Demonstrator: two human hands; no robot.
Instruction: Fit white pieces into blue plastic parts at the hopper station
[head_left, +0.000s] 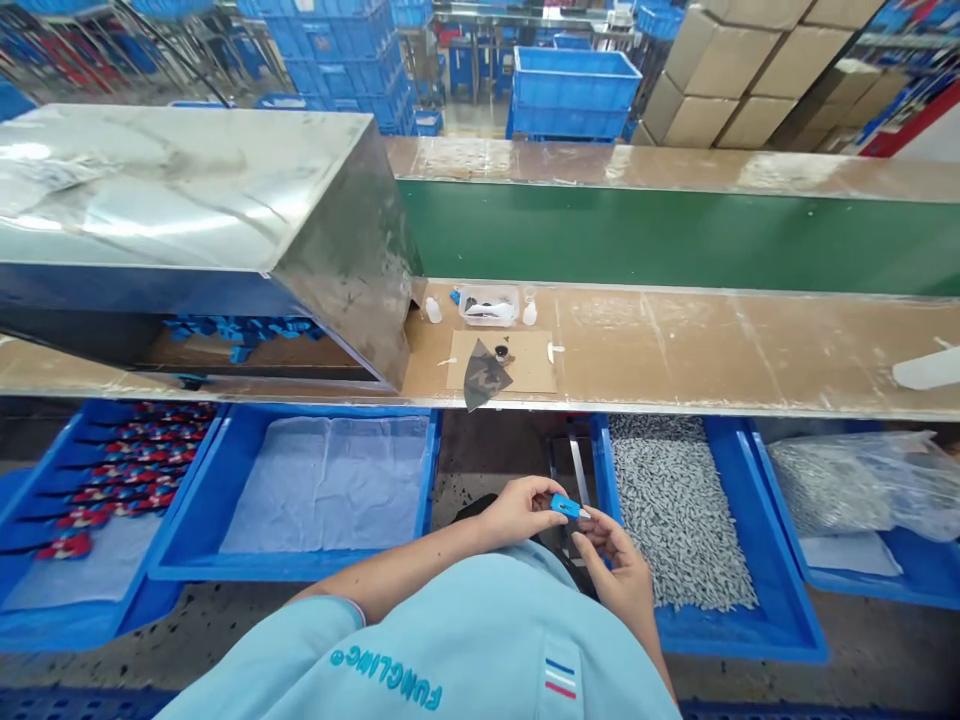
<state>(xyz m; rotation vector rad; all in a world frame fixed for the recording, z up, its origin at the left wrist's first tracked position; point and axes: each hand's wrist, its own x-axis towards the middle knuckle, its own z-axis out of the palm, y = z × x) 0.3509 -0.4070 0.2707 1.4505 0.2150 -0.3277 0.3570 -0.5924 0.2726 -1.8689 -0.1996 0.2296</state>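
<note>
"Any room?"
"Open floor [487,455] at eleven o'clock, desk [675,345] edge at twelve, left bin [247,568] at nine, right bin [769,565] close at three."
"Grip?"
"My left grip [519,514] pinches the blue piece [565,506]; at three o'clock my right grip [616,565] meets its pale tip [584,514], pinching or not, I can't tell."

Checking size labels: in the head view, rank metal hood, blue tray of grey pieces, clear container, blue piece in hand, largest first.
1. Metal hood
2. Blue tray of grey pieces
3. Clear container
4. Blue piece, in the left hand

Apparent size only; distances from the camera differ.
</note>
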